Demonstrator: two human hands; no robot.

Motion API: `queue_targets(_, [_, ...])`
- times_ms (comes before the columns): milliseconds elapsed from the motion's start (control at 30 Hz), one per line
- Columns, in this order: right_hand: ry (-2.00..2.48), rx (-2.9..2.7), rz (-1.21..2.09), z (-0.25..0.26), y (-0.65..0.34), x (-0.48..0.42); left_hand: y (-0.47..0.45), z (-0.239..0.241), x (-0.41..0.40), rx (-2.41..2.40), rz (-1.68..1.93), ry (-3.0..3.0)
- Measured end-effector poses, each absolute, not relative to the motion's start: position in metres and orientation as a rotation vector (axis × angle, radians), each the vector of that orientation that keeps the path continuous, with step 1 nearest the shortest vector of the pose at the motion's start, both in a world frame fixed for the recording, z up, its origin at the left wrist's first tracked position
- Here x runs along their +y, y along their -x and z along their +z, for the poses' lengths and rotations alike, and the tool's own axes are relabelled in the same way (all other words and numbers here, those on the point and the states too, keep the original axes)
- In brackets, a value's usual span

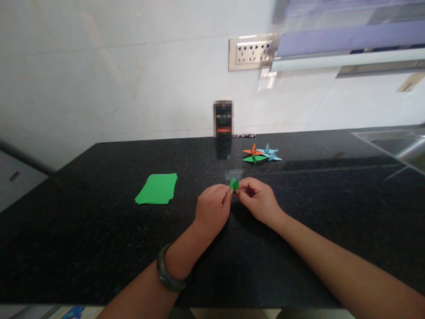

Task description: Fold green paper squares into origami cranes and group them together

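Observation:
A small folded piece of green paper is pinched between my two hands, just above the black countertop. My left hand is closed on its left side, and my right hand grips its right side between thumb and forefinger. The fingers hide part of the folds. Farther back and slightly right sit several paper cranes: an orange one, a green one and light blue ones. To the left lies a stack of green paper sheets, its edges not quite aligned.
The black stone countertop runs to a white tiled wall. A dark blurred object leans upright against it, beside a beaded string. A metal sink is at the right, and a socket panel is above.

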State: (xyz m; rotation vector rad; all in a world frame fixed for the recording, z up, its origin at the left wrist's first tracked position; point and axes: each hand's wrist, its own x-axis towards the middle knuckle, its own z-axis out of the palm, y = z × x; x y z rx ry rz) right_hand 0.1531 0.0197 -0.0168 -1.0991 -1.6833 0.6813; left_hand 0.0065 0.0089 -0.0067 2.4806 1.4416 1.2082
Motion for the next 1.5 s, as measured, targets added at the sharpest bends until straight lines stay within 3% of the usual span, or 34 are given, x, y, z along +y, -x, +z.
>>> queue_targets(133, [0.997,-1.562,0.896,-0.019,-0.152,0.024,-0.003,-0.008,0.010,1.322,1.448,-2.487])
queue_targets(467, [0.889,-1.584,0.959,-0.017,-0.160,0.028,-0.003,-0.008,0.013,1.064,1.605,-2.516])
queue_targets(1200, [0.913,-1.756,0.957,-0.013,-0.170,0.025,0.000,-0.003,0.012,1.054,1.296,-2.254])
queue_targets(1500, [0.878,-1.681,1.270,-0.014,-0.170,0.025,0.005,-0.007,0.018,1.055,1.162,-2.058])
